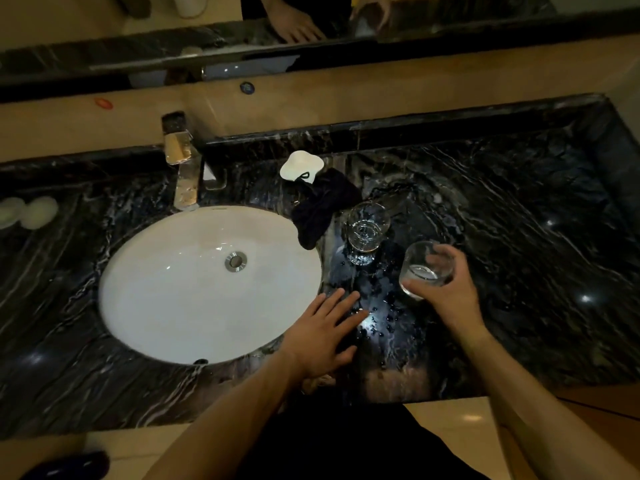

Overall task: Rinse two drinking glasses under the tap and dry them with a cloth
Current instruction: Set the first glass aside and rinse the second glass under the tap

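Observation:
My right hand [446, 289] grips a clear drinking glass [420, 258] just above the dark marble counter, right of the basin. A second clear glass [367, 228] stands upright on the counter a little farther back. A dark cloth [322, 206] lies bunched between that glass and the white oval sink [145, 282]. My left hand [325, 330] lies flat with spread fingers on the wet counter at the sink's right edge, holding nothing. The metal tap [183, 168] stands behind the sink; no water is seen running.
A white flower-shaped dish [299, 166] sits behind the cloth. Two pale round soaps [29, 211] lie at the far left. Water drops cover the counter [519, 237] between my hands. A mirror runs along the back wall. The counter's front edge is close to my body.

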Motion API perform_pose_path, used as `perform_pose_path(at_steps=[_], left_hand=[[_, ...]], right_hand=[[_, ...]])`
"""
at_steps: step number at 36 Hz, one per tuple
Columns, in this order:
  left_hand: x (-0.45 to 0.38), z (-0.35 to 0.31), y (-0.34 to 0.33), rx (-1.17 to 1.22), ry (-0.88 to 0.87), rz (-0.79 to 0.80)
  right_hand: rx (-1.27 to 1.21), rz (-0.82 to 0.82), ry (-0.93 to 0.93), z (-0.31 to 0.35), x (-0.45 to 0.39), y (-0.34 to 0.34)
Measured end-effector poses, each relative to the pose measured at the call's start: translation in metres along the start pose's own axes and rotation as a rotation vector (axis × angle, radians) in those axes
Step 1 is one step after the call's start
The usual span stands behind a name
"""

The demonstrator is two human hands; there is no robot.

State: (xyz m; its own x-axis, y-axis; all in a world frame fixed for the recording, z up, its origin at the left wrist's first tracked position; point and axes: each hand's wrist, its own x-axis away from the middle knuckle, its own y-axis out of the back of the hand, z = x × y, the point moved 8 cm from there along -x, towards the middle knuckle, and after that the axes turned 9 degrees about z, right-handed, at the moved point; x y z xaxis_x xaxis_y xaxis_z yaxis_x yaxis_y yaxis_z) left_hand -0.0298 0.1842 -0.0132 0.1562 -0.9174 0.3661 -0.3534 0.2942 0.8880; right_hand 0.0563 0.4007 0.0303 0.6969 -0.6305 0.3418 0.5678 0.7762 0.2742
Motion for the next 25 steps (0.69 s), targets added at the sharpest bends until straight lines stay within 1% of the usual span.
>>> perform_pose_path(at_steps=[2,6,10,14,18,19,21,25], left_hand=[[0.002,0.001,0.001,0.005,-0.017,-0.012],[0.007,0.003,0.003,0.039,-0.046,0.012],[0.018,0.012,0.012,0.104,-0.113,0.021],[0.039,0.036,0.019,0.125,-0.102,0.033],[0.071,0.07,0.035,0.105,-0.057,0.083],[0.08,0.083,0.043,0.122,-0.037,0.07],[0.098,0.112,0.06,0.151,-0.013,-0.004],[0.125,0.171,0.104,0.125,0.051,-0.126]], right_hand=[[-0.005,0.019,-0.003,0.004,0.006,-0.011],[0.021,0.06,0.008,0.01,0.017,-0.034],[0.066,0.151,-0.003,0.017,0.028,-0.065],[0.086,0.235,-0.015,0.028,0.036,-0.103],[0.096,0.3,-0.024,0.039,0.037,-0.143],[0.098,0.313,-0.025,0.04,0.036,-0.153],[0.107,0.338,-0.026,0.042,0.033,-0.173],[0.143,0.368,-0.016,0.049,0.024,-0.215]])
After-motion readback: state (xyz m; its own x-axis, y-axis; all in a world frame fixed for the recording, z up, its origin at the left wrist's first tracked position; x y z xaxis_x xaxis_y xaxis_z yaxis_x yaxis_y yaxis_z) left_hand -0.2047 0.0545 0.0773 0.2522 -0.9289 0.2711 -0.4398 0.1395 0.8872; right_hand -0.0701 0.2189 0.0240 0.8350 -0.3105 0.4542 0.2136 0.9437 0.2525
